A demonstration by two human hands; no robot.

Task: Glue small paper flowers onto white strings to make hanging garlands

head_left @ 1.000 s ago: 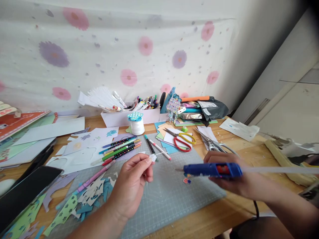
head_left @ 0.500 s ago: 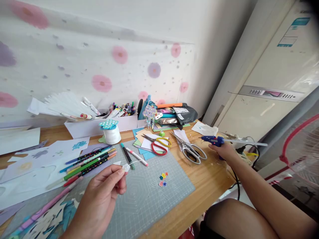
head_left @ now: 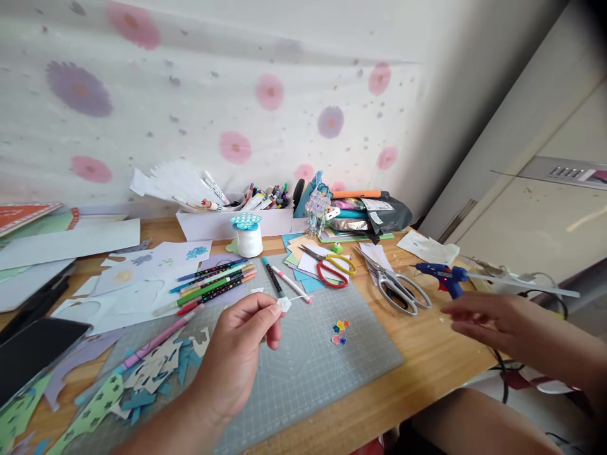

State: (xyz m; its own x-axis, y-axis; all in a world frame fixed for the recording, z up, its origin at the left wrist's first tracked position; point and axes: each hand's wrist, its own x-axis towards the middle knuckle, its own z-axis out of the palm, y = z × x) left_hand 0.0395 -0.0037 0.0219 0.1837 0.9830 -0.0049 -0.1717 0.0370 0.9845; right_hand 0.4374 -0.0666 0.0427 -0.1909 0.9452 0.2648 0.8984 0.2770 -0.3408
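Note:
My left hand (head_left: 239, 344), above the cutting mat (head_left: 303, 379), pinches a small white flower-like piece (head_left: 284, 305) between thumb and forefinger. A thin white thread sticks out of that piece to the right. At the right, my right hand (head_left: 497, 319) is just in front of the blue glue gun (head_left: 446, 275), fingers stretched out and holding nothing. The gun rests on the wooden table with a long clear glue stick (head_left: 526, 285) in its back. Several tiny coloured paper stars and flowers (head_left: 340, 327) lie on the mat.
Silver scissors (head_left: 401, 291) and red-and-yellow scissors (head_left: 336, 265) lie behind the mat. Several markers (head_left: 213, 287) and paper scraps (head_left: 161, 363) spread at left. A white thread spool (head_left: 249, 242) stands before a pen box (head_left: 227, 225). A black phone-like slab (head_left: 42, 354) sits far left.
My right hand has let go of the glue gun and drawn back toward me. My left hand still pinches the white piece. The view has swung left.

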